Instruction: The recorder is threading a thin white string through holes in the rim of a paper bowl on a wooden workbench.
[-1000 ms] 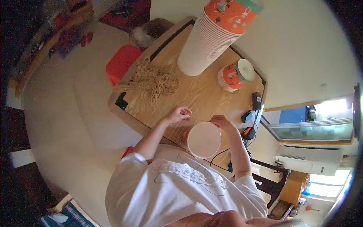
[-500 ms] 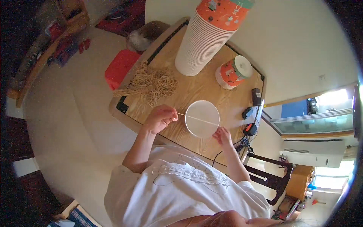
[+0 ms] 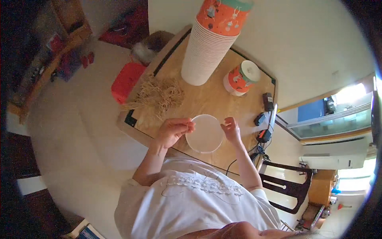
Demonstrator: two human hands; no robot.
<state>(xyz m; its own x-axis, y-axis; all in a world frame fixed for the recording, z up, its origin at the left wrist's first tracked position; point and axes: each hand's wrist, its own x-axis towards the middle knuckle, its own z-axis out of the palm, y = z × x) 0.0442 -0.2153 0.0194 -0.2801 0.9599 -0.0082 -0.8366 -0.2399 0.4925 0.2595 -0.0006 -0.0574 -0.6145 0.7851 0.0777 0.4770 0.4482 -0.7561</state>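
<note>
A round white paper tub stands on the table in front of me, its mouth facing up. My left hand is at the tub's left rim, fingertips pinched together; what they hold, if anything, is too small to make out. At the right rim is my right hand, raised, its fingers curled in toward the thumb. I cannot make out anything in them. Beyond my left hand lies a tangled heap of tan string.
A tall stack of nested paper tubs rises at the back of the wooden table. Right of it stands a shorter orange tub. Black adapters and cables lie along the right edge. A red bin stands beyond the left edge.
The thin string stretched over the tub between my hands no longer shows. My right hand has lifted toward the far side of the rim; my left hand has moved right, to the tub.
</note>
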